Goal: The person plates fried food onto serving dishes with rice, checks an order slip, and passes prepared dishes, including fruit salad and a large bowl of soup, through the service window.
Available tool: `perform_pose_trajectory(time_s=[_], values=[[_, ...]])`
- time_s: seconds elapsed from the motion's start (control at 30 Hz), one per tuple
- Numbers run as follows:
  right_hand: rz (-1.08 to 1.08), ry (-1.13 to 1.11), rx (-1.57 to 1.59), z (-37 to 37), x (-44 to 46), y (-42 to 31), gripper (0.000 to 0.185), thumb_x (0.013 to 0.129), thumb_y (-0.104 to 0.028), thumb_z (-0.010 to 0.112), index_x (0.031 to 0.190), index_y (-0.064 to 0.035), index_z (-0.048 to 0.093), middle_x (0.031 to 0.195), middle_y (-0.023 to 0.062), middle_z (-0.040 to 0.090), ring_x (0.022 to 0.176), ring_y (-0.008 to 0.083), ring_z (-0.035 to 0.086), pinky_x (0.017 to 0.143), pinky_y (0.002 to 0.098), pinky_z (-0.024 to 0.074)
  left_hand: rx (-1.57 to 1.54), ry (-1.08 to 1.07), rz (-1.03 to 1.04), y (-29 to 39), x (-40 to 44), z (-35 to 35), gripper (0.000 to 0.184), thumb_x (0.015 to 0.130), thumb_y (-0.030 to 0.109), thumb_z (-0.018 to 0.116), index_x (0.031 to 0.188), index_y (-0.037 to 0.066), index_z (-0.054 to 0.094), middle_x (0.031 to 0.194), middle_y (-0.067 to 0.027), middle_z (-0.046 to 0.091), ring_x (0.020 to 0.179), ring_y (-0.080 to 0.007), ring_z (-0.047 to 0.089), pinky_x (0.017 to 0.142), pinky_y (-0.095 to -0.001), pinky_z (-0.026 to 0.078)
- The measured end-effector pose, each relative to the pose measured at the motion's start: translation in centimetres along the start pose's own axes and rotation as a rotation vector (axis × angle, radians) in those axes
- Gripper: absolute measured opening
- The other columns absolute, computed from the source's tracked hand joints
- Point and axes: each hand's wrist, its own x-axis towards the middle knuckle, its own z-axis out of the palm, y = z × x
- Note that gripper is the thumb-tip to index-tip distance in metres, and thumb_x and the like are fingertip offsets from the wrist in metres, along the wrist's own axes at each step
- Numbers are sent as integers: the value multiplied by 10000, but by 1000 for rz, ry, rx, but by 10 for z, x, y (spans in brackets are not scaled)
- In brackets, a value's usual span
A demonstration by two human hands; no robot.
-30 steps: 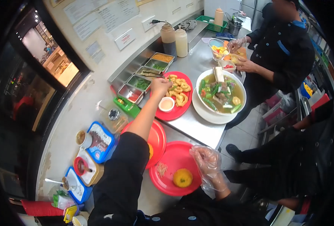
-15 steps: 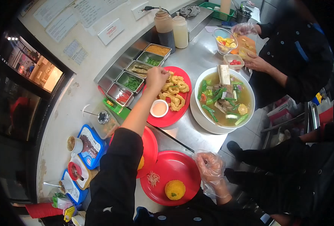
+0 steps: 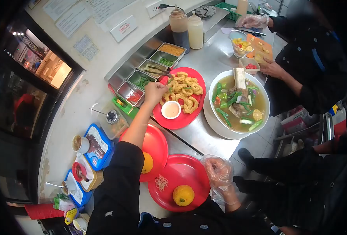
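My left hand (image 3: pixel 156 93), bare, reaches over the left edge of a red plate (image 3: pixel 172 124) of fried battered rings (image 3: pixel 187 91). Its fingertips are pinched together; whatever is between them is too small to make out. Close by on the same plate stands a white cup of pinkish sauce (image 3: pixel 171 110). My right hand (image 3: pixel 219 171) wears a clear plastic glove and hangs beside another red plate (image 3: pixel 192 169), fingers curled in and nothing visible in them. That plate carries a mound of yellow rice (image 3: pixel 183 195) and pale shreds (image 3: pixel 161 183).
Metal bins of chopped greens (image 3: pixel 143 80) and red strips (image 3: pixel 130 94) line the wall, with tongs (image 3: pixel 157 71) across one. A large soup bowl (image 3: pixel 210 113) stands right of the rings. A co-worker's hand (image 3: pixel 274 69) is beside an orange board (image 3: pixel 264 41). Squeeze bottles (image 3: pixel 195 33) stand behind.
My left hand has moved down and left over the rings, toward the plate's edge, uncovering the tongs. My right hand stays about where it was. The co-worker's gloved hand has shifted away from the board.
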Motion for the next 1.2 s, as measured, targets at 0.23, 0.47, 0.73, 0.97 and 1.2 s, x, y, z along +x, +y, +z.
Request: perform_pose_trajectory(time_s=[0.23, 0.47, 0.73, 0.97, 1.2], values=[[-21, 16, 21, 3, 4, -7, 61, 797, -50, 632, 842, -79, 662, 751, 115, 649, 621, 254, 624, 563, 340, 491, 245, -92, -37, 8, -3, -17, 180, 708, 210, 663, 759, 42, 701, 688, -170, 641, 680, -289, 634, 675, -378, 489], [-53, -2, -19, 3, 4, 1, 57, 797, -41, 632, 847, -58, 654, 746, 119, 648, 615, 226, 623, 561, 323, 488, 401, 67, 153, 11, 1, -26, 119, 702, 162, 649, 774, 95, 716, 744, -173, 654, 721, -326, 639, 705, -391, 505], [-2, 32, 45, 2, 0, 10, 49, 792, -22, 642, 833, 6, 638, 731, 125, 655, 622, 179, 627, 574, 280, 490, 859, -184, -105, -24, 74, -73, 189, 670, 244, 757, 843, 171, 734, 957, -100, 682, 946, -255, 630, 866, -453, 444], [-12, 40, -11, -1, 9, 6, 48, 803, -13, 605, 837, -21, 638, 733, 136, 653, 599, 233, 633, 562, 319, 500, 835, -87, -168, -29, 84, -63, 186, 623, 279, 789, 776, 188, 736, 886, -82, 696, 889, -250, 655, 836, -422, 469], [5, 19, 3, 6, 9, 7, 54, 794, -19, 619, 841, -35, 640, 750, 133, 652, 618, 236, 631, 564, 320, 496, 451, 0, -179, -26, 77, -96, 97, 669, 199, 744, 749, 143, 739, 752, -75, 695, 752, -231, 676, 730, -350, 524]])
